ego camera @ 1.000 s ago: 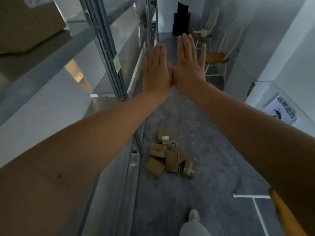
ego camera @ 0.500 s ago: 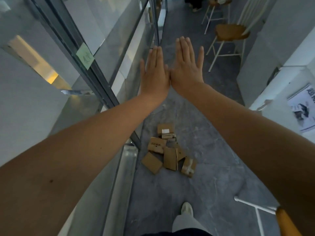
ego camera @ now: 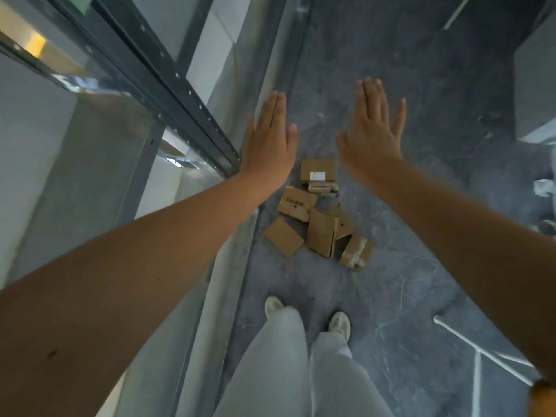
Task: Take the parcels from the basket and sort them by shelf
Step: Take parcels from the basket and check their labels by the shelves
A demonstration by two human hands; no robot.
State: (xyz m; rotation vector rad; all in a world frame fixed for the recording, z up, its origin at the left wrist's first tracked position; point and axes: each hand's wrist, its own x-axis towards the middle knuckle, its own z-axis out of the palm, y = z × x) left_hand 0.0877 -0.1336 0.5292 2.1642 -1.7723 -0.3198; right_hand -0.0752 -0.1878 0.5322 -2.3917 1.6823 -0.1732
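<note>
Down on the grey floor (ego camera: 406,281), beside the foot of the metal shelving (ego camera: 168,85), lies a loose heap of parcels (ego camera: 316,218).

Writing: the farthest parcel (ego camera: 319,166) carries a white label (ego camera: 317,176), too small to read. The small box just below it (ego camera: 323,186) has a pale strip across its face, also unreadable. The next carton (ego camera: 296,203) has a line of dark print on its lid; the letters cannot be made out.

Hands: left hand (ego camera: 267,142) and right hand (ego camera: 371,133) are both stretched out flat, backs to the camera, with straight fingers held close together and thumbs out. Neither holds anything. The two hands are apart, with bare floor showing between them.

Position: the heap sits on the floor well under the hands, touching neither. In this view it begins in the gap between the two wrists and runs back toward the person, so all fingertips point away from it. The left hand overlaps the base of the shelving upright.

Appearance: plain brown cardboard boxes, all small, about six or seven, tumbled at different angles and partly overlapping. One flat box (ego camera: 284,236) lies at the left edge and a taller one (ego camera: 322,233) leans in the middle. The one nearest the right (ego camera: 356,251) is crossed with pale tape.

Pale shoes (ego camera: 340,323) and light grey trousers (ego camera: 279,371) show just short of the heap.
</note>
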